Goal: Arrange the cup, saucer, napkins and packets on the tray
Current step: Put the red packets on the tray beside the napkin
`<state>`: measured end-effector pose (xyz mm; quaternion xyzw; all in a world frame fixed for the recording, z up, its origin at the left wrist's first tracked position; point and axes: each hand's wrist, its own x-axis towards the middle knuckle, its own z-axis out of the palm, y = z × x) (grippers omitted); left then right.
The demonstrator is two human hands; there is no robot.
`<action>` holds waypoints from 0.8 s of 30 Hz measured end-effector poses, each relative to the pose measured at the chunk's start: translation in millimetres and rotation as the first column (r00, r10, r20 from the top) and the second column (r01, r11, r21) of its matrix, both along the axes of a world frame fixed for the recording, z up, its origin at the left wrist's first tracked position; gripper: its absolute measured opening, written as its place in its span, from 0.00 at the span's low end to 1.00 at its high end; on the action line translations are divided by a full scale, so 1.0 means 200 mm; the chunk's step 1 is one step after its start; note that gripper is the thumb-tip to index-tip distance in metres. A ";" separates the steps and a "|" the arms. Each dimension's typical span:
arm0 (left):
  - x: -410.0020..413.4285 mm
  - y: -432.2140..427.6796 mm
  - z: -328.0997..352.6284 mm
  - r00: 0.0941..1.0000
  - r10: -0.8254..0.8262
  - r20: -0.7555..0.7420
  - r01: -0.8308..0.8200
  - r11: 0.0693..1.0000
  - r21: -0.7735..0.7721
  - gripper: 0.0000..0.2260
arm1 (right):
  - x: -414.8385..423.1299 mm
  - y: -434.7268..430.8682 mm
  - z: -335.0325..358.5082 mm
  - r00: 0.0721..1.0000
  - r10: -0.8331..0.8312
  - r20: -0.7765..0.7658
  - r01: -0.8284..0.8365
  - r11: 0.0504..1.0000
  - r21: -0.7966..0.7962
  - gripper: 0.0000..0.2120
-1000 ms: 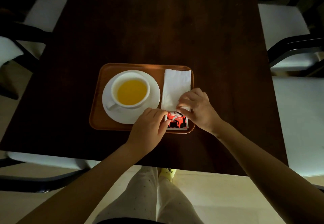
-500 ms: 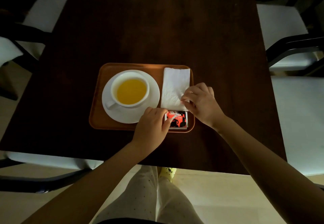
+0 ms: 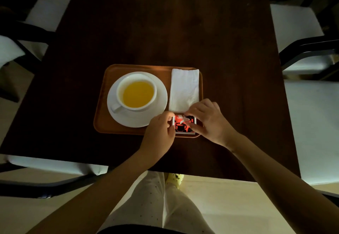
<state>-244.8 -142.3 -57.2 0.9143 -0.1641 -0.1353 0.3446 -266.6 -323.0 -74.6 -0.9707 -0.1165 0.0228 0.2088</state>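
Standing at the near edge of a dark wooden table (image 3: 165,23), a person bends both bare arms over an orange-brown tray (image 3: 102,116) that lies near that edge; every position below is given relative to this tray.

Head view:
- Cup (image 3: 136,92): white, filled with yellow liquid, handle turned toward the tray's near left corner. It sits on the white saucer (image 3: 157,109), which occupies the tray's left half.
- Napkins (image 3: 184,89): a white folded stack lying flat along the tray's right side, at the far end, just beside the saucer.
- Packets (image 3: 181,123): a red and black stack printed with a coffee-cup figure, in the tray's near right corner, directly in front of the napkins; whether the two stacks touch cannot be told.
- Left hand (image 3: 159,133): curled, fingertips bunched against the packets' left edge. It presses the edge rather than enclosing the stack.
- Right hand (image 3: 207,120): partly curled, with thumb and fingers touching the packets' right side and far corner, where they meet the napkins.

White-seated chairs (image 3: 297,26) with dark frames stand around the table, well apart from the tray.
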 end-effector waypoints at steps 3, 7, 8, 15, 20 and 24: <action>0.00 -0.01 0.01 0.999 0.023 -0.042 -0.023 1.000 -0.018 0.13 | -0.01 0.00 0.00 1.000 -0.010 0.014 0.010 1.000 -0.012 0.13; -0.02 -0.02 0.01 0.998 0.030 -0.063 -0.031 0.999 -0.011 0.14 | -0.03 0.01 0.01 0.999 0.000 0.045 0.001 1.000 -0.025 0.13; -0.02 -0.02 0.01 0.998 0.028 -0.063 -0.029 1.000 -0.009 0.14 | -0.03 0.01 0.02 0.999 0.001 0.048 0.000 1.000 -0.026 0.13; -0.01 -0.01 0.00 0.998 0.042 -0.047 -0.043 0.999 -0.024 0.14 | -0.03 0.02 0.02 0.999 -0.009 0.049 0.009 1.000 0.008 0.14; -0.04 0.02 0.02 0.998 0.045 0.032 -0.045 0.999 -0.022 0.14 | -0.03 0.02 0.01 0.999 -0.033 0.040 0.032 0.999 0.022 0.16; -0.07 0.15 0.07 0.975 0.157 0.160 -0.138 0.983 -0.125 0.15 | 0.08 0.03 0.07 0.997 -0.055 -0.048 0.063 0.977 0.203 0.23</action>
